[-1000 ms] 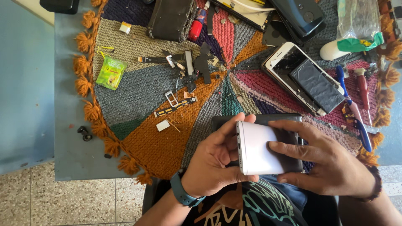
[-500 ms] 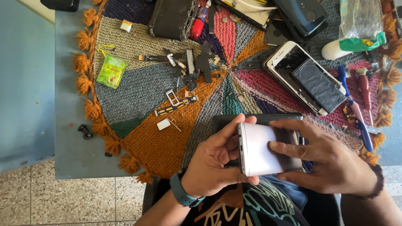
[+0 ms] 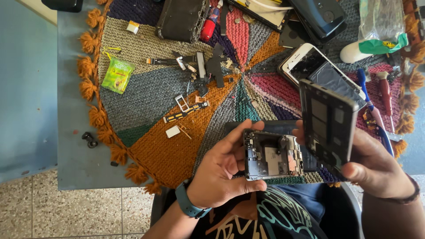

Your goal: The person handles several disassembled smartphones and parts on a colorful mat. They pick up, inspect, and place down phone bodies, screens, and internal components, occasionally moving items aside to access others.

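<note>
now that the back cover [image 3: 328,125] has come away from the phone body [image 3: 272,155], where a second ago the two were one closed slab with a pale back held between both hands, the handset is open and its insides are bare to view, so the opening step looks done. the left hand [image 3: 223,172] grips the phone body by its near end, thumb under and fingers curled over the top edge, holding it low above the lap just off the desk [image 3: 73,146] edge; its long axis runs across from the left hand toward the right, with the circuit side facing up at the camera. the right hand [image 3: 376,166] clasps the back cover from below, fingers wrapped round its lower end, so the cover stands nearly upright, its long axis pointing away from the body and up, inner face turned toward the left hand. the two parts are just beside each other, the cover's near edge close to the body's right end; whether they touch i cannot tell. beyond the hands, on the woven round mat [image 3: 146,97], lie a white cracked phone [image 3: 310,64], loose small parts [image 3: 186,108] and a green packet [image 3: 117,74].
</note>
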